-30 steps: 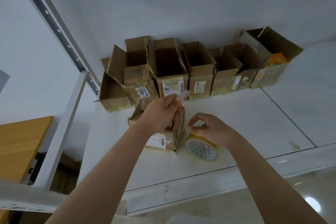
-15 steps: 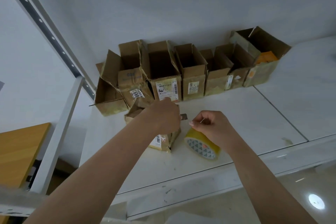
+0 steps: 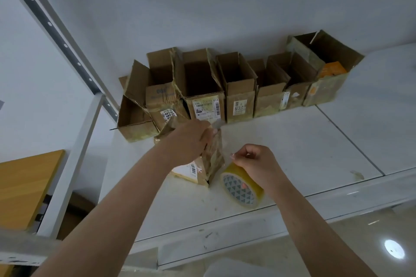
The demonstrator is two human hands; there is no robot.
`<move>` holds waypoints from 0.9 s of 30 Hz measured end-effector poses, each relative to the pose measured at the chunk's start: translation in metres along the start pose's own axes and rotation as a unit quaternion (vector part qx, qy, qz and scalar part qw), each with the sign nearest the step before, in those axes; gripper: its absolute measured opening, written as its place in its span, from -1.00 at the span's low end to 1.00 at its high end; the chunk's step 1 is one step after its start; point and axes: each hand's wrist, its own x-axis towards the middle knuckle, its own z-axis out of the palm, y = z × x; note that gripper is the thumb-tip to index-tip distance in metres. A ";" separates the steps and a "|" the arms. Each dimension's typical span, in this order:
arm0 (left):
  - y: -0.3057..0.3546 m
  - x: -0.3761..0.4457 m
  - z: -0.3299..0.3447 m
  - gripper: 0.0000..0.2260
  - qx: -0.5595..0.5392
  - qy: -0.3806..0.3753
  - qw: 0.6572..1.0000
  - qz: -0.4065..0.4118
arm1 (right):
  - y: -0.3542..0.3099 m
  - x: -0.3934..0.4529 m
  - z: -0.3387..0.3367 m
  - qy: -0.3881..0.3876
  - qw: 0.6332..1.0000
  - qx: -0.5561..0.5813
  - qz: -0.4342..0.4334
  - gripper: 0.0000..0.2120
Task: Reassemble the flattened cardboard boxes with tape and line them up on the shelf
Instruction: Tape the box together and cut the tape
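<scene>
The cardboard box being worked on stood on the white shelf, near its front edge and in front of the left part of the row. It was brown, creased and worn, with glossy strips of old tape on its side and a white barcode label low on its left face. The left hand clenched around its upper edge, and a thin sliver of clear tape showed at the fingertips. Just beside the box on the right lay the tape roll, tilted on its edge, a yellowish ring whose core bore a pattern of small dark triangles. The right hand rested on top of the roll with fingers curled, pinching at its tape.

Along the pale wall behind stood the row of open boxes, all rough brown cardboard with flaps up, touching one another. One label read "012" beside a barcode; another showed "300"; a third showed digits that looked like "666", partly hidden. The rightmost, largest box held something orange. To the left rose a white metal upright with a perforated rail, and beyond it a smooth wooden panel.
</scene>
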 end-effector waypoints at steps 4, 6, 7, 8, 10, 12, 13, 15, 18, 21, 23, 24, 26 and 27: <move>-0.001 0.005 0.023 -0.84 -0.021 0.127 0.989 -0.073 | 0.003 0.002 0.005 -0.004 0.999 0.031 0.025 -0.82; 0.004 0.008 0.035 -0.77 0.011 0.148 0.985 -0.091 | 0.007 0.003 0.006 -0.005 0.998 0.040 0.037 -0.81; 0.006 0.010 0.041 -0.72 0.053 0.152 0.981 -0.106 | 0.009 0.003 0.007 -0.005 0.999 0.035 0.041 -0.81; 0.008 0.010 0.047 -0.67 0.097 0.158 0.975 -0.119 | 0.012 0.002 0.007 -0.003 0.999 0.028 0.045 -0.81; 0.008 0.011 0.056 -0.60 0.143 0.177 0.965 -0.130 | 0.017 0.001 0.007 0.012 0.999 0.026 0.046 -0.81; 0.009 0.012 0.059 -0.56 0.144 0.191 0.962 -0.129 | 0.020 0.001 0.001 0.037 0.998 0.024 0.043 -0.81; 0.008 0.012 0.059 -0.56 0.140 0.192 0.963 -0.130 | 0.020 0.002 -0.002 0.047 0.998 0.023 0.039 -0.82; 0.007 0.011 0.055 -0.59 0.130 0.181 0.967 -0.121 | 0.018 0.001 -0.009 0.056 0.998 0.030 0.028 -0.82; -0.003 0.002 0.043 -0.65 0.060 0.157 0.984 -0.052 | 0.011 -0.001 -0.019 0.054 0.997 0.056 0.005 -0.80; -0.022 -0.016 0.028 -0.57 0.031 0.108 0.993 0.032 | -0.002 -0.007 -0.030 0.039 0.996 0.073 -0.027 -0.78; -0.035 -0.023 0.022 -0.48 0.074 0.086 0.991 0.068 | -0.011 -0.009 -0.033 0.033 0.996 0.061 -0.051 -0.79; -0.039 -0.025 0.020 -0.44 0.079 0.076 0.991 0.076 | -0.016 -0.011 -0.034 0.027 0.996 0.055 -0.061 -0.79; -0.043 -0.026 0.020 -0.39 0.061 0.057 0.994 0.073 | -0.025 -0.013 -0.033 0.014 0.996 0.039 -0.076 -0.80; -0.044 -0.025 0.019 -0.37 0.035 0.055 0.996 0.063 | -0.029 -0.014 -0.032 0.008 0.996 0.031 -0.081 -0.80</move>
